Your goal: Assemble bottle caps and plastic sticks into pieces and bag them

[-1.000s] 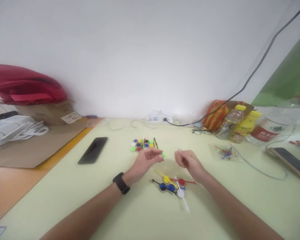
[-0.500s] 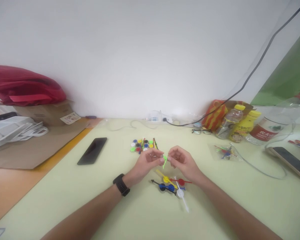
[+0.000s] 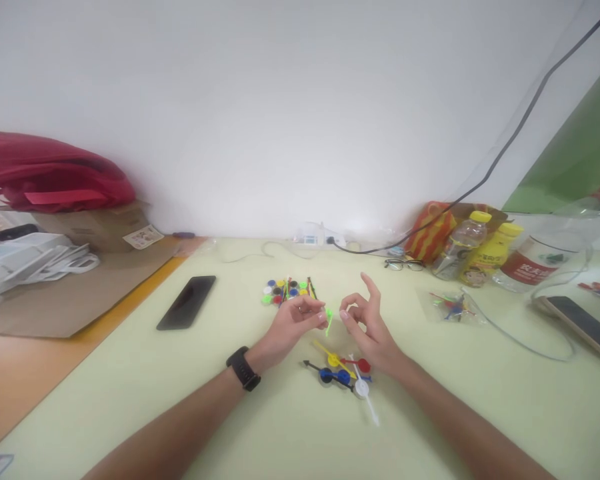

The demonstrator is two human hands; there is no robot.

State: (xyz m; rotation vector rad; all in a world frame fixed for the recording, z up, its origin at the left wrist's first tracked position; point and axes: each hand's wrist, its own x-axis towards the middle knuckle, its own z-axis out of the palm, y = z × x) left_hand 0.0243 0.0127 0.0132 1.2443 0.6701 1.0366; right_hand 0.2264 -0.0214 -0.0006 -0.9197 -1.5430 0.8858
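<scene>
My left hand (image 3: 294, 327), with a black watch (image 3: 243, 369) on its wrist, pinches a bright green plastic spinner arrow (image 3: 329, 322) between thumb and fingers. Just to the right, my right hand (image 3: 367, 330) is apart from the arrow; its index finger points up while the thumb and other fingers curl, with nothing visible in them. Below both hands lie a yellow arrow (image 3: 333, 361), a red arrow (image 3: 363, 365), a black arrow (image 3: 325, 376), a blue arrow (image 3: 344, 378) and a white arrow (image 3: 362, 389), overlapping. Beyond the hands are several coloured discs (image 3: 271, 284) and thin arrow pieces (image 3: 311, 287).
A black phone (image 3: 187, 303) lies on the left of the table. To the right are a clear bag of coloured pieces (image 3: 453, 307), glasses (image 3: 403, 265), yellow-capped bottles (image 3: 493, 253), a large bottle (image 3: 535, 263) and another phone (image 3: 585, 327). A power strip (image 3: 315, 235) sits by the wall.
My right hand has come off the green arrow, moving slightly right, and its index finger has lifted. My left hand keeps the arrow in nearly the same place.
</scene>
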